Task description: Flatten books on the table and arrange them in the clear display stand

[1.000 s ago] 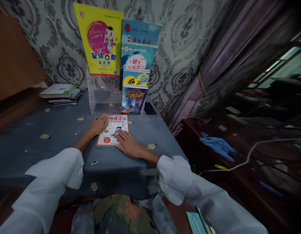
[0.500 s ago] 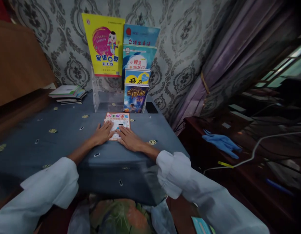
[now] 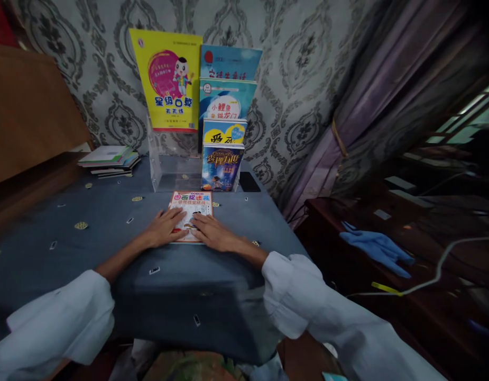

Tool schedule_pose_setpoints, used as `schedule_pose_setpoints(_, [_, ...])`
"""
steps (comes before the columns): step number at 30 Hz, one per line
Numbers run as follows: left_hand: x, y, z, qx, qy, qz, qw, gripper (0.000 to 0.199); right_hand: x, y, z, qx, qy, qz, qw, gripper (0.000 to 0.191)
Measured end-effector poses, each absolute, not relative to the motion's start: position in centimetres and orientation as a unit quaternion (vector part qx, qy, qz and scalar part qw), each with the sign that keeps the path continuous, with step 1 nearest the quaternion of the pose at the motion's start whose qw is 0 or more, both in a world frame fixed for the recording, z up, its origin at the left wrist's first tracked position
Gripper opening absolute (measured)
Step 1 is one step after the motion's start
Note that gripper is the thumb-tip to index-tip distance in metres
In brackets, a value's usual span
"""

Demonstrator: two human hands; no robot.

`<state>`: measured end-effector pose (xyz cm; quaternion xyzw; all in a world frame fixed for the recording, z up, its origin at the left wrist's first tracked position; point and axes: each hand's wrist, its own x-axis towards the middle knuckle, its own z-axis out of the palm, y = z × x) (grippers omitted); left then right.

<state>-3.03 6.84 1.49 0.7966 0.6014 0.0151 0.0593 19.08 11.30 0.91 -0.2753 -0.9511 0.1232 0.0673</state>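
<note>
A small white book with an orange-red border and coloured title (image 3: 192, 200) lies flat on the dark blue tablecloth (image 3: 109, 259). My left hand (image 3: 165, 227) rests on its left side, fingers stretched out. On the right side of the cover lies my right hand (image 3: 215, 232), its fingers also spread flat. Just behind the book stands a clear rack (image 3: 175, 180). It bears a tall yellow book (image 3: 171, 79) on the left. Several blue and yellow books stand in steps on the right, the dark blue one (image 3: 221, 168) in front.
A stack of thin books (image 3: 109, 159) lies at the back left. Beside the rack on the right is a black flat object (image 3: 249, 182). A blue glove (image 3: 375, 246) and a pale cable (image 3: 442, 264) lie on a dark red surface at the right.
The view has shifted, so the rack and books appear slightly lower. Both hands remain on the small book, having slid a little outward, and more of its cover shows.
</note>
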Motion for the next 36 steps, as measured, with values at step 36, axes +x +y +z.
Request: schedule_pose_setpoints(36, [-3.3, 13.0, -0.2, 0.311, 0.556, 0.626, 0.450, 0.069, 22.4, 17.6, -0.2, -0.280, -0.888, 0.353, 0.087, 0.123])
